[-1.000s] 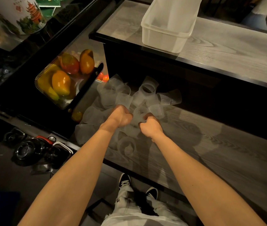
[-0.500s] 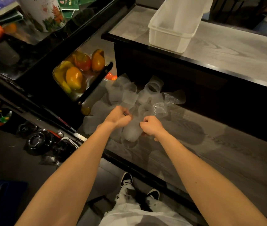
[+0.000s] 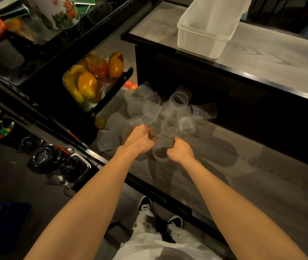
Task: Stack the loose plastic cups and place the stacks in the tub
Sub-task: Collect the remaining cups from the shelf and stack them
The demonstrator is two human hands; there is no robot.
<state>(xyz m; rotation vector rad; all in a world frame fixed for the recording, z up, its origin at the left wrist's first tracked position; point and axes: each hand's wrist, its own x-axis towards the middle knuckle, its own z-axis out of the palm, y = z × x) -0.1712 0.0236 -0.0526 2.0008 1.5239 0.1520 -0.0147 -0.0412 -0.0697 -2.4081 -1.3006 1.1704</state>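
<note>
Dim, soft, wide-angle edge bending.

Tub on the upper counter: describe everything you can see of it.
The tub is a rectangular, translucent plastic box with rounded corners and a lipped rim, open at the top. It stands upright on the grey wood-grain counter, near its front edge, far end cut off by the frame. Nothing shows inside; only the counter touches it.

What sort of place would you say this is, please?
Probably a home living or dining area: a basket of fruit sits beside a wood-grain shelf unit, a decorated tin stands on a glossy counter, and plastic cups lie piled on the shelf.
</note>
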